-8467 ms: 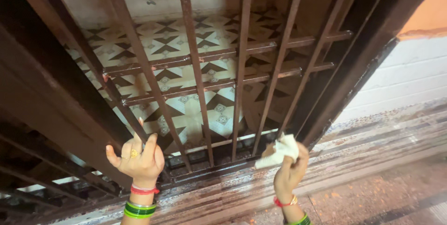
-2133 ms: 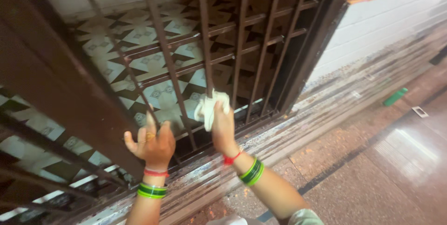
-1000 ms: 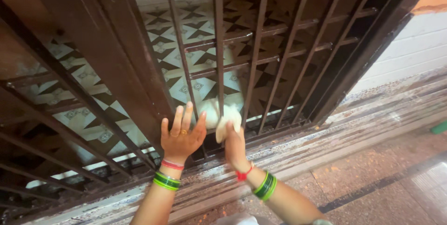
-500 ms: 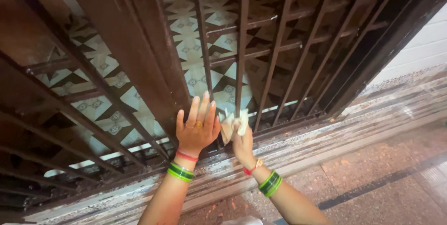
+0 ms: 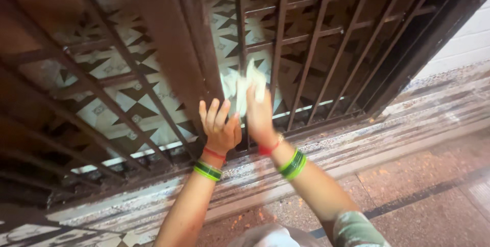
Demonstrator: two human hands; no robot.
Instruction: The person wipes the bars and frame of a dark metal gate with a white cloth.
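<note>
My right hand [image 5: 259, 116] clamps the white cloth [image 5: 244, 84] around the bar [image 5: 240, 48] at 12 o'clock; left hand [image 5: 219, 127], fingers spread, braces; I should stroke lengthwise, firmly.

The left hand [image 5: 220, 127] presses flat, fingers spread upward, against the wide brown post [image 5: 176, 48] of a metal gate [image 5: 326, 37]. Just right of those fingers, the right hand [image 5: 259, 114] clutches a white cloth [image 5: 244, 83] wrapped about a thin upright bar [image 5: 240, 32]. Patterned floor tiles [image 5: 122, 99] show beyond the fingers; green bangles [image 5: 292, 163] ring both wrists.
</note>
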